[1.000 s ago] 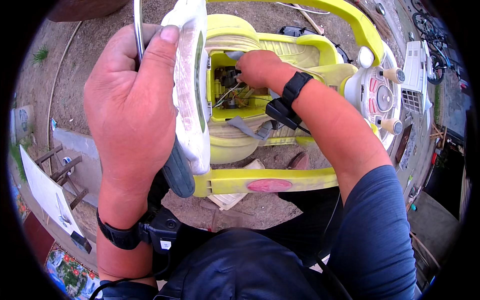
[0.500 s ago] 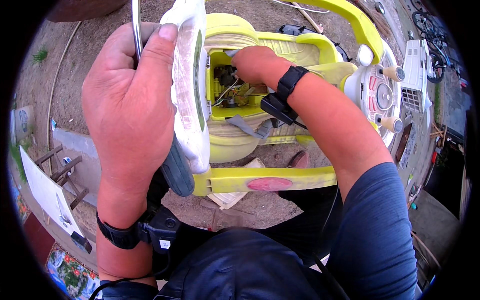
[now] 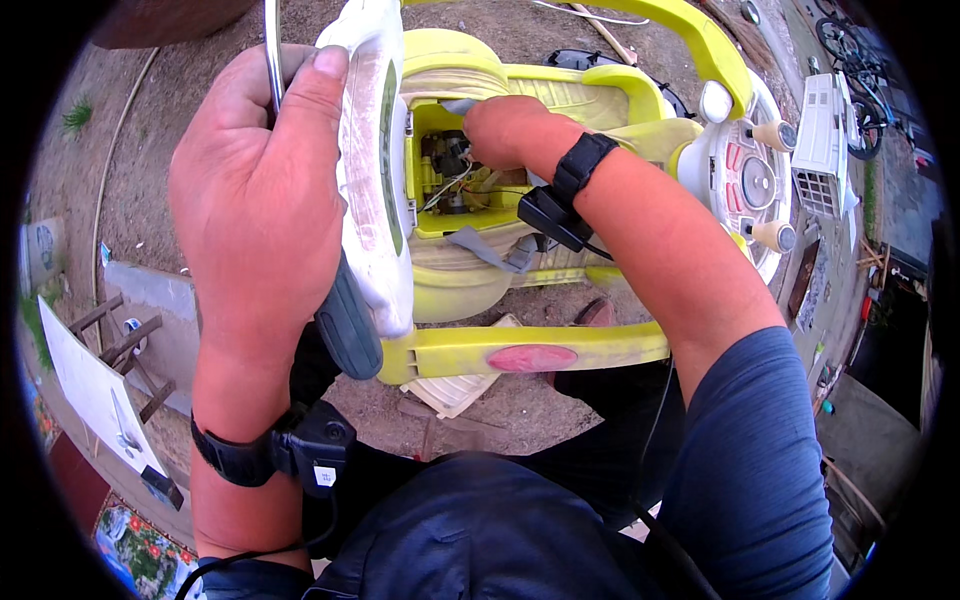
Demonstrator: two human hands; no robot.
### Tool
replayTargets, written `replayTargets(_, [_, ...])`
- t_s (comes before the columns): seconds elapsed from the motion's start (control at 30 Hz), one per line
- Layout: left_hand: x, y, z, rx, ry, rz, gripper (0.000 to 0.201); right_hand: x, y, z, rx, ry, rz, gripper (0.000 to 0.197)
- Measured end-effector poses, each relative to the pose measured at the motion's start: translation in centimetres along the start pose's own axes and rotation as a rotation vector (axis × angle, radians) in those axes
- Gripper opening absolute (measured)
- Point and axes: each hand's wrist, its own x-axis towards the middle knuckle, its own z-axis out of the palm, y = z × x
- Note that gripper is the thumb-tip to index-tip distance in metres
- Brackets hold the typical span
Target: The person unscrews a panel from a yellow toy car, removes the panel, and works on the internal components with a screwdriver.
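My left hand [image 3: 255,190] is closed round a screwdriver with a dark grey handle [image 3: 350,320] and a bright metal shaft [image 3: 273,45]; its tip is out of view. The thumb of this hand rests against a white hinged lid [image 3: 372,180], which stands up beside a yellow ride-on toy [image 3: 450,275]. My right hand [image 3: 505,130] is curled over the edge of the toy's open compartment [image 3: 425,222]. Its fingertips are hidden inside, close to thin wires [image 3: 450,188] and a dark motor-like part [image 3: 447,150]. What they pinch does not show.
Below the compartment hangs a grey strap [image 3: 485,250]. A yellow bar [image 3: 590,345] crosses near my knees. To the right is a round white console with knobs [image 3: 755,180]. A white board [image 3: 90,370] leans at left; a bicycle [image 3: 865,105] stands far right.
The toy and its lid sit slightly further left and up in the picture. Both hands keep nearly the same hold and place.
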Motion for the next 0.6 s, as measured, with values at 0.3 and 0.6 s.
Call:
replayTargets(0.3, [-0.1, 0.0, -0.2, 0.011, -0.02, 0.002, 0.026, -1.8, 0.1, 0.1, -0.071, 0.002, -0.048, 0.025])
replayTargets(0.6, [0.0, -0.2, 0.0, -0.044, -0.012, -0.031, 0.025, -1.8, 0.4, 0.0, -0.06, 0.031, -0.072, 0.02])
